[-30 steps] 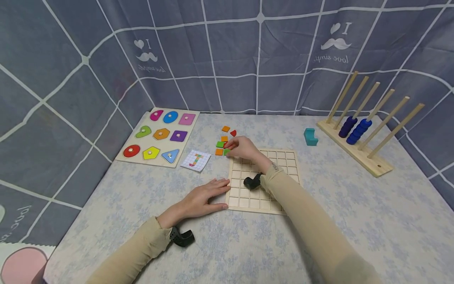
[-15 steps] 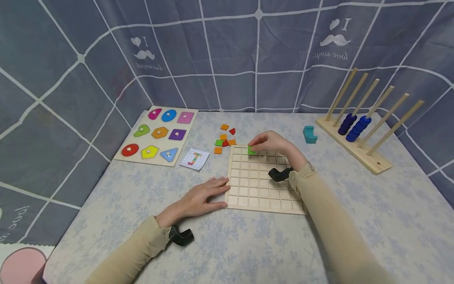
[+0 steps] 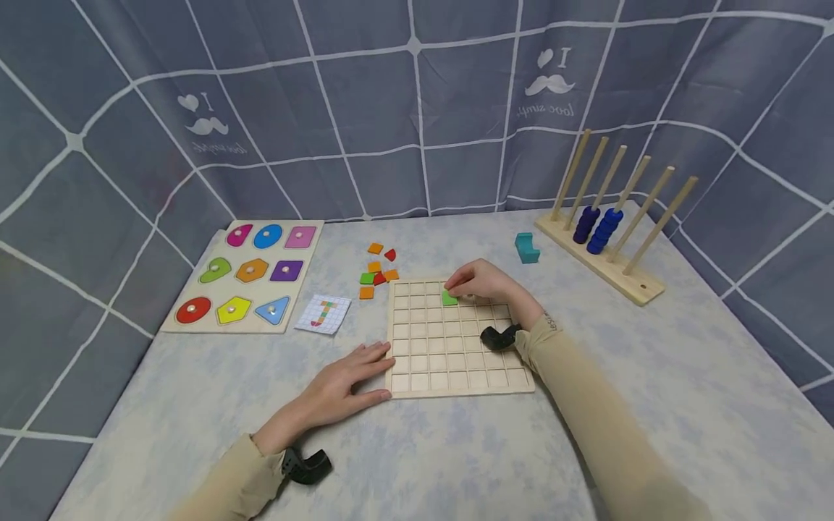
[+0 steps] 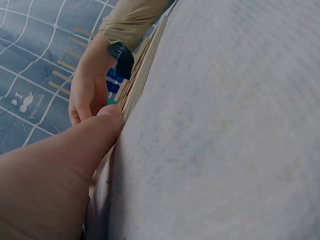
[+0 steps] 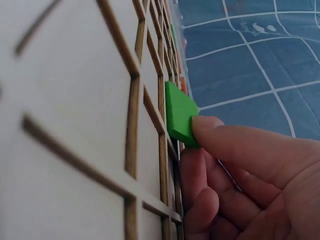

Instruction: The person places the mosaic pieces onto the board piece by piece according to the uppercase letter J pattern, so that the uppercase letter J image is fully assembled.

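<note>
A green square tile is pinched between the thumb and fingers of my right hand, over the far rows of the wooden grid board. In the right wrist view the green tile is tilted against the board's ridges, the thumb on its edge. My left hand lies flat on the table with extended fingertips touching the board's left edge. In the left wrist view its thumb meets the board's side. Left of the board lies a paper card printed with a coloured J pattern on a grid.
Several loose orange, red and green tiles lie beyond the board's far left corner. A shape puzzle board is at the left. A teal block and a wooden peg rack with blue beads stand at the right.
My right hand has picked up the green tile from the loose pile and carried it right, over the board. The left hand stays at the board's edge. The head view has shifted.
</note>
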The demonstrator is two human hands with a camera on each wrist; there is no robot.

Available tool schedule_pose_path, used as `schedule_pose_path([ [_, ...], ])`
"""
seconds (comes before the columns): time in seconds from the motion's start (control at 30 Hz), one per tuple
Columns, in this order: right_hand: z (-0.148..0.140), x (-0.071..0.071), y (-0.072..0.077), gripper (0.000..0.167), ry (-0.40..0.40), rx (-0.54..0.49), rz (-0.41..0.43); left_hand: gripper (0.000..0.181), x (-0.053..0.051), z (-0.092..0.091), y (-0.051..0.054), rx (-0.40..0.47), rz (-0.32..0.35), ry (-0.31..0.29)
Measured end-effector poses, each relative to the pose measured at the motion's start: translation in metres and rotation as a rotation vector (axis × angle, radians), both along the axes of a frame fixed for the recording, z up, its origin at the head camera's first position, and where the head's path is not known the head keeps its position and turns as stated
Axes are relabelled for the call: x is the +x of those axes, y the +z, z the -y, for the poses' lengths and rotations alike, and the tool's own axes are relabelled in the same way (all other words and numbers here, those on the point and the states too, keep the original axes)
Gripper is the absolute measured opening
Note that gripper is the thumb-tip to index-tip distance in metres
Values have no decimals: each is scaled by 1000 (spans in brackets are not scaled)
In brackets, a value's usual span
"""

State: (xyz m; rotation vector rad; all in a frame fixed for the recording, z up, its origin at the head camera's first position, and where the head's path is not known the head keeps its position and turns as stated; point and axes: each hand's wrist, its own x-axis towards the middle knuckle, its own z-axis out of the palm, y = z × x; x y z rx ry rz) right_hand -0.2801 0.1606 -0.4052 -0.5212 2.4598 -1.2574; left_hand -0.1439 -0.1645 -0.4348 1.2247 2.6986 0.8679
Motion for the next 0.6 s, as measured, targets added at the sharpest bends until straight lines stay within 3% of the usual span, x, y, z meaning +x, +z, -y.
schedule_pose_path([
  [0.1,2,-5,-2,18,-7,-41,-29,56,-6,3,4,-2,-28,-6],
  [0.37,4,1,-13,19,16,-89,-51,52,5,3,-2,24,-21,-8],
  [0.43,6,7,-5,19,26,-99,-54,51,5,3,-1,19,-9,-11],
  [0.6,3,6,-1,22,18,-107,-47,48,1,1,3,24,9,-20],
])
